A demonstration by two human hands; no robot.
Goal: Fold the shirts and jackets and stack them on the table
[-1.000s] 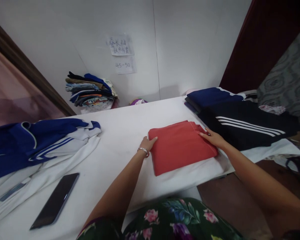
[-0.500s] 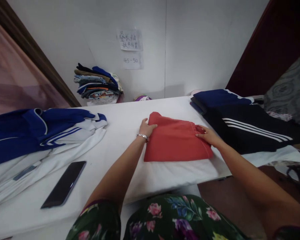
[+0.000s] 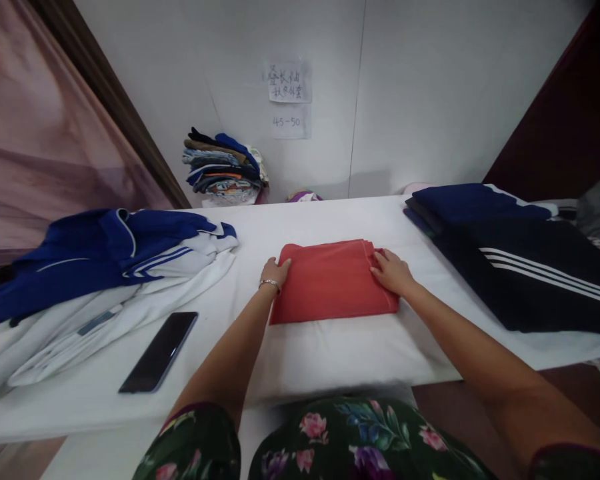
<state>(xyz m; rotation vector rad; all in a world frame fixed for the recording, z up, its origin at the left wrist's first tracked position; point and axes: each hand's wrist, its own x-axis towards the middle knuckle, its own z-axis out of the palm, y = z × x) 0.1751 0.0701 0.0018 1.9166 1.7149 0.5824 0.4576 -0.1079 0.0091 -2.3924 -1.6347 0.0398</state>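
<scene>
Both hands gripped the flat, folded red cloth by opposite sides; open counter extended to the front edge.

1. Left hand, right hand: several fingers hidden at the red cloth's edges.
2. White garment: cut off by left edge.
3. Black striped garment: cut off at right.
4. Purple-and-white item: lower part hidden behind table.
5. Pink item: mostly hidden; identity undetermined.
6. Floral clothing: cut off at bottom.
</scene>
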